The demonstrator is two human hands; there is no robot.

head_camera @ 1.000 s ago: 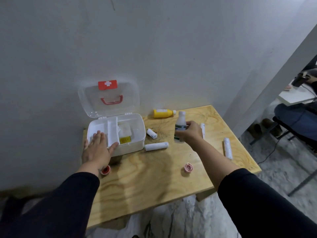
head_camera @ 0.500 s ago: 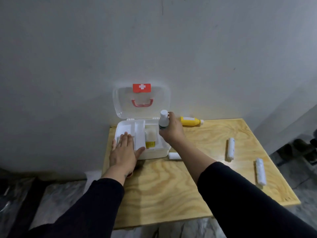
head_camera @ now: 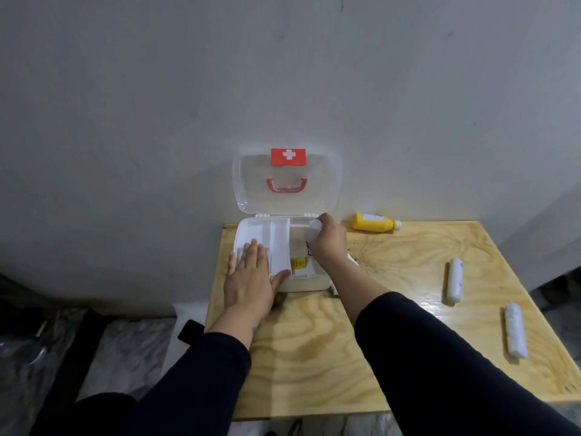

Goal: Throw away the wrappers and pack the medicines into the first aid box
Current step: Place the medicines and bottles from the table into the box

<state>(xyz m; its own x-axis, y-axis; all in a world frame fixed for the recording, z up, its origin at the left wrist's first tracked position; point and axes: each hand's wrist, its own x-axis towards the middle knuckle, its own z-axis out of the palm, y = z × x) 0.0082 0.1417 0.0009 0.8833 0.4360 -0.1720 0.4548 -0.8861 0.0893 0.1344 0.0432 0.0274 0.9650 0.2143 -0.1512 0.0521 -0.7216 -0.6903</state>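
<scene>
Her right hand is curled round a small white bottle, tilted, over the open box, just above the yellow pack inside. The left hand lies flat, fingers spread, holding nothing, on the box's near-left corner. Two rolls lie well right of her fingers, on the table.

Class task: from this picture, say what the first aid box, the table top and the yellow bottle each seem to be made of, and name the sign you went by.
White first aid box with clear lid: probably moulded plastic; the wall shows through the glossy lid.
Pale wooden table top: likely plywood, with swirling grain and a slight sheen.
Yellow bottle lying on its side: seemingly smooth opaque plastic, though glare leaves this open.
</scene>
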